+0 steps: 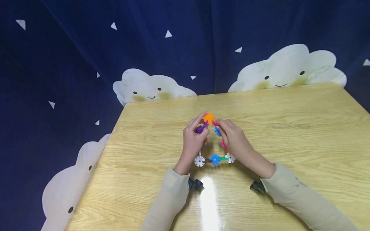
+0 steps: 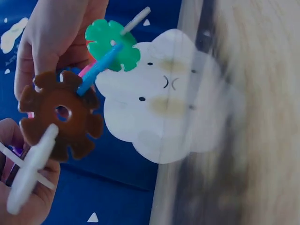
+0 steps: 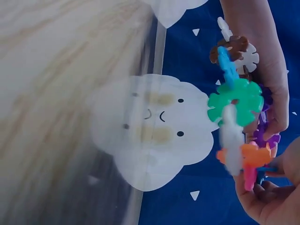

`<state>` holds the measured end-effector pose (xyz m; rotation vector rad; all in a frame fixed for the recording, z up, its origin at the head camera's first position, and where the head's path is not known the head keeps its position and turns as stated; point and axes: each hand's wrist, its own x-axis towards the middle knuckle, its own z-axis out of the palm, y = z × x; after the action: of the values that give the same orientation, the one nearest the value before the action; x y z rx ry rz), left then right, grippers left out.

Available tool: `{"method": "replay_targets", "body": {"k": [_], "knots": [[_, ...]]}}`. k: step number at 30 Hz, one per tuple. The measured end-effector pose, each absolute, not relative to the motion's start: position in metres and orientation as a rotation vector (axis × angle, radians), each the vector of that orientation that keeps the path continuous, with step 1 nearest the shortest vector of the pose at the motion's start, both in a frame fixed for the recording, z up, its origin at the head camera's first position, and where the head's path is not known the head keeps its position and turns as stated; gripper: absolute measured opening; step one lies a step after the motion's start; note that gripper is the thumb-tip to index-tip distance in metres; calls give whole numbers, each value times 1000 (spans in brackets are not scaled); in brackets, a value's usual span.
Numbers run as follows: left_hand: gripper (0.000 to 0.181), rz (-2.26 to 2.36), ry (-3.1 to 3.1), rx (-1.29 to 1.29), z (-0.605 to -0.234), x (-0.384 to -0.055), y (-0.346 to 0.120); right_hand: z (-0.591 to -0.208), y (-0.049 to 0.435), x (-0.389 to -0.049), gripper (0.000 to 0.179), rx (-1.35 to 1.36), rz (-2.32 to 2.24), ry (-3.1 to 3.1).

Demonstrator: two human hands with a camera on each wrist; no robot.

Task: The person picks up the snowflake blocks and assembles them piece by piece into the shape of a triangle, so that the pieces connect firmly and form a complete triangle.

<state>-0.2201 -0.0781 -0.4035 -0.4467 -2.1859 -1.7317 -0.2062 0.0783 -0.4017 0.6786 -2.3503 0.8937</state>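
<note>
Both hands hold a loop of notched plastic snowflake discs above the table. My left hand grips a purple disc on the loop's left side, its index finger reaching to an orange disc at the far end. Fingertips of my right hand pinch a pink disc joined to that orange one. Beneath the right fingers shows a blue disc. Along the near side run white, blue and green discs. A brown disc and a green disc face the wrist cameras.
The wooden table spreads under both hands, with a glare streak at its near side. A dark blue curtain with white clouds and triangles hangs along the back and left edges. Black wrist devices sit at both cuffs.
</note>
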Motion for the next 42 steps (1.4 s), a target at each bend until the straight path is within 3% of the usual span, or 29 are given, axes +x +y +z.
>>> {"method": "replay_targets", "body": {"k": [19,30,42], "knots": [[47,-1952,-2215,-439,-403,-223,-75,-402,87,-204,14,698,974,-2319],[48,-2188,-2136,-407,-407,-225,-70,-407,132,-190,28,348,1534,-2578],[50,-2210,-2206,-429,-407,-228,-69,-418,145,-178,25,327,1999,-2561]]}}
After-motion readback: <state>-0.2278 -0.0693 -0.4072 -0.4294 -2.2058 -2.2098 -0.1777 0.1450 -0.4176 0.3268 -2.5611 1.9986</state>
